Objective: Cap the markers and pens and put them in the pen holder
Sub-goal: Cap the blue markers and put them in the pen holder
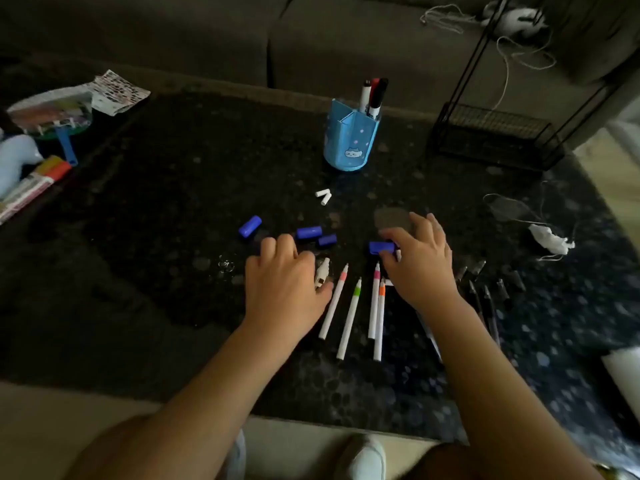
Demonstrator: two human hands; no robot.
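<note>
A blue pen holder (349, 140) stands at the table's far middle with capped markers (374, 93) in it. My left hand (284, 285) lies palm down over a white marker body (322, 273), fingers curled round it. My right hand (420, 261) pinches a blue cap (381, 247). Between the hands lie several thin white uncapped pens (349, 317) with pink, green and orange collars. Three more blue caps (308, 232) and two small white caps (323, 195) lie beyond the hands. Dark pens and caps (485, 292) lie to the right of my right hand.
The table (156, 254) is dark and speckled. At the far left are a marker pack (34, 185), a round clear case (52, 114) and a printed sheet (114, 91). A black wire rack (495, 140) stands far right, with a white crumpled wad (550, 239) and cord nearby.
</note>
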